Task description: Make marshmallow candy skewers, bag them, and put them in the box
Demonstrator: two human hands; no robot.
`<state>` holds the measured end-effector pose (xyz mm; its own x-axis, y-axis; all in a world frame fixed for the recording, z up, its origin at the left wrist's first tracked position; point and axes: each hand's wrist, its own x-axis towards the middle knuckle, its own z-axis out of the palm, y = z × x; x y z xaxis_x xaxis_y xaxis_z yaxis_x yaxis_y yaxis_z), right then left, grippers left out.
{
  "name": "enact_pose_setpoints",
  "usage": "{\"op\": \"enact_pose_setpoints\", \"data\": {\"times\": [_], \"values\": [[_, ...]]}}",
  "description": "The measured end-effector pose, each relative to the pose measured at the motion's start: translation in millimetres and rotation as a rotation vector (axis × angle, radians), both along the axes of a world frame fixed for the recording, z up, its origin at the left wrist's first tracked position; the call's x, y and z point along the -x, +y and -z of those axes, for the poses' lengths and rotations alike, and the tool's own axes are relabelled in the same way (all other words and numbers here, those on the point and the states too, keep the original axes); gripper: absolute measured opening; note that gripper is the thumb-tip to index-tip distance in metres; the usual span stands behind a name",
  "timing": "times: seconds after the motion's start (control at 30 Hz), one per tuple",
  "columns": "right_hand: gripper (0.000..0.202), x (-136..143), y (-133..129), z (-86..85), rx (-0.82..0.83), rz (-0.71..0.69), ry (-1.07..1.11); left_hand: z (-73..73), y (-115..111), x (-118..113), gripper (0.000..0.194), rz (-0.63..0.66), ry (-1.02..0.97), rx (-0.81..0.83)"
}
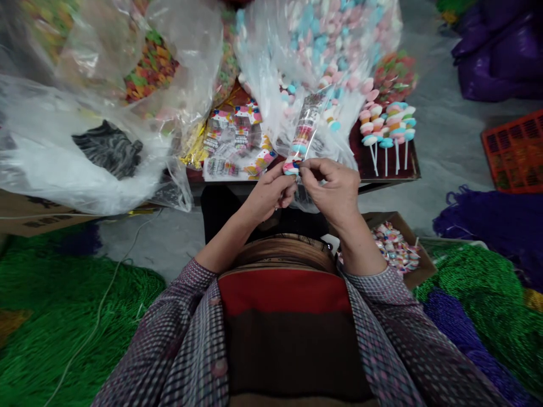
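Observation:
A clear printed wrapper (304,131) with a marshmallow skewer inside points away from me over the table's front edge. Around its near end, my left hand (271,193) is closed, thumb and fingers pinching the plastic. My right hand (333,183) pinches the same end from the other side, fingertips close to the left thumb. The stick inside is hidden by the hands. Left of the wrapper lies a stack of flat printed wrappers (237,141), with gold twist ties (195,147) beside it. Several unwrapped marshmallow skewers (386,125) lie on the right, sticks over the table edge.
Large clear bags hold pink and blue marshmallows (314,34) and coloured gummies (148,68). At lower right stands a carton (424,270) of wrapped candies. Green tinsel-like strands (63,311) lie on the floor. An orange crate (515,150) is at far right.

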<state>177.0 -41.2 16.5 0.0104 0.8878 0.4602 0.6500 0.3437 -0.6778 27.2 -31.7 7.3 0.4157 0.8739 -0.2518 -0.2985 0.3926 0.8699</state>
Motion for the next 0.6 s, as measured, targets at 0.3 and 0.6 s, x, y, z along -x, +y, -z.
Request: {"op": "enact_pose_setpoints", "data": {"times": [0.3,0.6], "values": [[0.013,7.3,-0.4,15.4,-0.17,0.031,-0.167,-5.8,0.1,-10.3,0.015,-0.176,-0.091,0.134],[0.014,23.7,-9.3,19.4,0.006,-0.048,-0.081,31.2,15.1,-20.5,0.013,-0.33,0.041,-0.006]]}}
